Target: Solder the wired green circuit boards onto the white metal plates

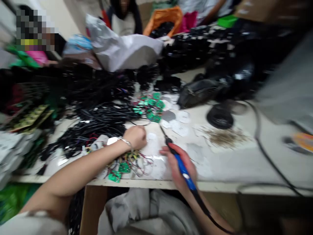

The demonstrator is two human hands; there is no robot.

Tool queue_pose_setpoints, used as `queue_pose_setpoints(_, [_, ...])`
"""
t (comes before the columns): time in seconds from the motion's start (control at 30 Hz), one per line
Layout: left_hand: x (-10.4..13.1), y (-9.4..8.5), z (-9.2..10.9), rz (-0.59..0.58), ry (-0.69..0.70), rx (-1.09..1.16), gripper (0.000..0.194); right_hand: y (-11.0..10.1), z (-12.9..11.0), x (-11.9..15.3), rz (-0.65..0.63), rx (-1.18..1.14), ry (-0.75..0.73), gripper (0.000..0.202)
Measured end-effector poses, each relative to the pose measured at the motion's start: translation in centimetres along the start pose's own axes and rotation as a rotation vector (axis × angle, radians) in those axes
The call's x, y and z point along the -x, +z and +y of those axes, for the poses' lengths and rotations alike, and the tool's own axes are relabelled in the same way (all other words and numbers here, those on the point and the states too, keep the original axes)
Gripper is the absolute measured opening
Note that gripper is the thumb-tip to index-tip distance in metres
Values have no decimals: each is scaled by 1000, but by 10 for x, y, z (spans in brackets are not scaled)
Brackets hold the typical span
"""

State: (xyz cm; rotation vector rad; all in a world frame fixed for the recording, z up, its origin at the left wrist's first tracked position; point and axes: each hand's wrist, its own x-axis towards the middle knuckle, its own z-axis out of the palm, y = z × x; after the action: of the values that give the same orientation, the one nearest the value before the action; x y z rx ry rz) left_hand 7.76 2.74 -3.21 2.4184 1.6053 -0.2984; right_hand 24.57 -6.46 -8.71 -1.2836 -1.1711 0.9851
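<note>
A blue soldering iron (182,168) lies in the grip of my right hand (182,163), its dark tip slanting up and left toward a cluster of green circuit boards (154,106). My left hand (135,136) is closed in a fist over the bench, beside a bundle of black cables (102,116); whatever it may hold is hidden. A thin dark cable curves just behind the knuckles. Below that wrist are loose coloured wires (137,163) and two more green circuit boards (119,171) near the bench's front edge. The picture is somewhat blurred.
White and grey round pieces (179,127) lie mid-bench. To the right are a black round holder (220,116) and brown scraps on a pale sheet (227,137). A black cord (259,140) crosses the right side. White plastic (127,49) and black cable heaps fill the back; people are beyond.
</note>
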Motion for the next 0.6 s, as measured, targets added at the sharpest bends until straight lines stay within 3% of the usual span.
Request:
queue_pose_setpoints(0.1, [1,-1,3,-13,-1,-30,19,-2,4,3,124,26,-10,34])
queue_pose_setpoints(0.2, [1,-1,2,-18,-1,-52,22,-3,6,4,149,-12,-59,39])
queue_pose_setpoints(0.3, [9,-13,-3,-30,64,-30,20,-4,3,6,157,-15,-49,41])
queue_pose_setpoints(0.37, [22,-31,-17,30,170,102,19,-4,1,7,169,-19,-43,41])
queue_pose_setpoints(0.43, [39,-53,-44,200,210,320,20,-4,-1,7,196,-27,-39,42])
queue_pose_setpoints(0.47, [50,-63,-63,296,143,390,22,-4,-2,8,216,-28,-36,42])
queue_pose_setpoints(0.5, [60,-71,-86,400,-20,434,25,-4,-4,8,233,-28,-28,43])
queue_pose_setpoints(0.6, [94,-81,-162,606,-803,399,34,-6,-11,7,235,-20,36,43])
